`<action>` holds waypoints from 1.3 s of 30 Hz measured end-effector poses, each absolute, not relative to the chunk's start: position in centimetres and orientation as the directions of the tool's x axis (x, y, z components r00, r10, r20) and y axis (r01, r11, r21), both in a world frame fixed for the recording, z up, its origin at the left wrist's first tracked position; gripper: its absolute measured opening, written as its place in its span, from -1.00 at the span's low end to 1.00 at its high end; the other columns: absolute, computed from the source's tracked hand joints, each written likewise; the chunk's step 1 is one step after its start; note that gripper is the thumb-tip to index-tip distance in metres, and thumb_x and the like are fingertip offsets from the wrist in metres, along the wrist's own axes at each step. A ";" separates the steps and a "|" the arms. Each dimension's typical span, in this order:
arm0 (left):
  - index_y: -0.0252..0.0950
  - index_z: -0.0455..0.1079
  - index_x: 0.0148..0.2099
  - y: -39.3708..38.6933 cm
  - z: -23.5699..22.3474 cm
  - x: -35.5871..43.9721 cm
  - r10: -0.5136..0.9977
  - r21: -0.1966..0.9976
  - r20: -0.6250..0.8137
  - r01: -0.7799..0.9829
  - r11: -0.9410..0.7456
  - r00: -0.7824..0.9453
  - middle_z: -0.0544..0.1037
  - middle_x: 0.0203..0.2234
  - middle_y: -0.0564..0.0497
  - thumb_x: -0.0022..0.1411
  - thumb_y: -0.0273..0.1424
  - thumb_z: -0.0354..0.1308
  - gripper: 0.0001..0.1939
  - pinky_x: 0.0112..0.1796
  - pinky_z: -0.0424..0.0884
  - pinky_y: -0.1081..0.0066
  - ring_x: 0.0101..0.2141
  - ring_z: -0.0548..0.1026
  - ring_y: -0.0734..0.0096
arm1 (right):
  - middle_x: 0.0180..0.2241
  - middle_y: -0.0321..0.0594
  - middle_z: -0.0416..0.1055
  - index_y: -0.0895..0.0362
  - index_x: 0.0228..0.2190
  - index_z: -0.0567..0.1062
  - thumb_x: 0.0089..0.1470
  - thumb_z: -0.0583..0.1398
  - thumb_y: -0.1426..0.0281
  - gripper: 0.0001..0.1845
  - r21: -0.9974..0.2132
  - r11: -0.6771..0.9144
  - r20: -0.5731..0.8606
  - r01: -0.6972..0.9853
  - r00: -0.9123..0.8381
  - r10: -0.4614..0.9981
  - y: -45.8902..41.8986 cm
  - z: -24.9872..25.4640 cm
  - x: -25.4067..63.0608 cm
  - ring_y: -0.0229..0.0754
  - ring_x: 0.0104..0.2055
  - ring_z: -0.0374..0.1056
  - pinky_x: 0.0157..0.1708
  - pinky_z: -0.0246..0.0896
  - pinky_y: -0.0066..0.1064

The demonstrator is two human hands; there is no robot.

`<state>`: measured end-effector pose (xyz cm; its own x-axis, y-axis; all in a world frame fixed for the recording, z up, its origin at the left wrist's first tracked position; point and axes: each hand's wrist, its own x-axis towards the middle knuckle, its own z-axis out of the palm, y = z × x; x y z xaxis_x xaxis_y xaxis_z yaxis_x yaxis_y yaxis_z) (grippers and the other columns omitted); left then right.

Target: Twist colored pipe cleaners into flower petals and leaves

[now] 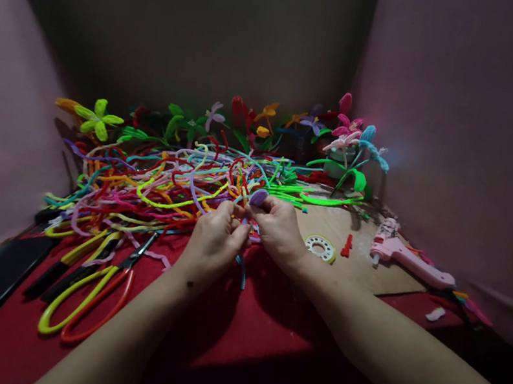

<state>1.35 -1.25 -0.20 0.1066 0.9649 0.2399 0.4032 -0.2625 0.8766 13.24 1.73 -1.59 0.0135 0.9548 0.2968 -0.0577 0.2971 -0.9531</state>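
Note:
My right hand (282, 232) is closed in a pinch around a small purple pipe-cleaner bud (258, 197), whose rounded tip shows above the fingers. Close beside it, my left hand (212, 237) is also pinched shut on the lower part of the same piece. A short blue pipe-cleaner end (241, 272) hangs below the fingertips. The fingers cover most of the join between the two colours. Behind both hands lies a tangled pile of coloured pipe cleaners (165, 177).
Scissors (56, 312) and black-and-yellow pliers (74, 253) lie at left on the red cloth (264, 324). To the right, a brown board (375, 274) carries a white tape roll (319, 248), a red clip (347, 245) and a pink glue gun (415, 261). Pipe-cleaner flowers (98, 118) stand along the back.

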 end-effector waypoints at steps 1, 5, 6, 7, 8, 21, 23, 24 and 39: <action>-0.31 0.29 -0.28 -1.3 -0.1 1.4 0.966 0.880 0.222 0.399 -0.256 0.129 0.44 -0.72 0.11 -0.04 -0.37 0.17 -0.77 -0.55 0.31 0.46 -0.65 0.42 0.43 | -0.61 -0.35 0.29 0.20 -0.59 0.41 -0.18 0.18 0.38 -0.88 -0.951 0.307 0.306 -0.028 0.027 0.952 1.8 -1.5 13.3 -0.34 -0.52 0.14 -0.45 0.04 -0.47; -0.34 0.32 -0.21 -1.2 1.1 0.8 0.967 0.897 0.252 0.368 -0.246 0.033 0.41 -0.71 0.14 -0.03 -0.29 0.18 -0.67 -0.58 0.29 0.50 -0.67 0.37 0.49 | -0.65 -0.35 0.26 0.21 -0.62 0.38 -0.22 0.20 0.37 -0.85 -0.966 0.222 0.235 -0.135 -0.091 0.968 1.9 -1.2 13.6 -0.37 -0.58 0.11 -0.51 0.01 -0.48; -0.34 0.35 -0.21 -1.2 1.4 0.7 0.958 0.894 0.288 0.357 -0.271 0.006 0.44 -0.68 0.12 -0.04 -0.28 0.19 -0.67 -0.56 0.30 0.51 -0.63 0.39 0.49 | -0.66 -0.36 0.25 0.22 -0.63 0.38 -0.24 0.21 0.36 -0.84 -0.969 0.188 0.211 -0.158 -0.146 0.966 1.8 -1.1 13.6 -0.38 -0.60 0.10 -0.53 -0.01 -0.48; -0.34 0.38 -0.23 -1.1 1.5 0.5 0.950 0.893 0.312 0.341 -0.295 0.005 0.47 -0.63 0.10 -0.05 -0.28 0.20 -0.68 -0.52 0.31 0.51 -0.58 0.41 0.48 | -0.68 -0.36 0.24 0.22 -0.66 0.38 -0.27 0.22 0.37 -0.84 -0.972 0.160 0.192 -0.169 -0.194 0.962 1.7 -1.1 13.6 -0.39 -0.61 0.09 -0.54 -0.02 -0.49; -0.35 0.41 -0.26 -1.0 1.6 0.4 0.949 0.896 0.316 0.321 -0.307 0.025 0.49 -0.58 0.08 -0.06 -0.29 0.21 -0.70 -0.48 0.33 0.51 -0.53 0.43 0.47 | -0.69 -0.37 0.23 0.22 -0.69 0.37 -0.29 0.23 0.38 -0.83 -0.975 0.139 0.177 -0.174 -0.231 0.957 1.5 -1.0 13.6 -0.40 -0.62 0.07 -0.55 -0.04 -0.49; -0.38 0.45 -0.44 -0.3 1.1 -0.3 0.987 0.984 0.159 0.085 -0.159 0.009 0.41 -0.67 0.10 -0.17 -0.30 0.27 -0.76 -0.59 0.15 0.55 -0.65 0.26 0.62 | -0.76 -0.41 0.13 0.21 -0.74 0.35 -0.29 0.23 0.40 -0.81 -0.973 -0.036 0.047 -0.230 -0.344 0.938 1.0 -1.3 13.2 -0.44 -0.69 -0.04 -0.63 -0.17 -0.48; -0.38 0.44 -0.50 -0.5 1.3 -0.1 0.987 0.976 0.160 0.145 -0.161 0.018 0.36 -0.72 0.13 -0.18 -0.33 0.27 -0.80 -0.62 0.08 0.56 -0.67 0.19 0.65 | -0.78 -0.42 0.10 0.21 -0.75 0.33 -0.28 0.22 0.39 -0.79 -0.976 0.000 0.072 -0.216 -0.324 0.943 1.1 -1.6 13.2 -0.44 -0.70 -0.06 -0.63 -0.21 -0.48; -0.38 0.43 -0.52 -0.6 1.3 0.0 0.985 0.971 0.172 0.165 -0.171 0.011 0.34 -0.73 0.14 -0.17 -0.34 0.26 -0.82 -0.62 0.07 0.56 -0.68 0.17 0.66 | -0.78 -0.43 0.09 0.20 -0.76 0.32 -0.29 0.22 0.39 -0.79 -0.978 0.023 0.089 -0.208 -0.313 0.946 1.2 -1.6 13.2 -0.44 -0.70 -0.07 -0.63 -0.23 -0.48; -0.37 0.33 -0.61 0.1 0.6 -0.6 0.986 0.978 0.151 0.130 -0.160 0.076 0.28 -0.74 0.15 -0.13 -0.37 0.23 -0.81 -0.60 0.09 0.56 -0.67 0.16 0.65 | -0.75 -0.40 0.14 0.21 -0.74 0.34 -0.28 0.16 0.45 -0.87 -0.980 0.062 0.111 -0.188 -0.267 0.957 0.9 -1.5 13.1 -0.42 -0.68 -0.01 -0.63 -0.14 -0.48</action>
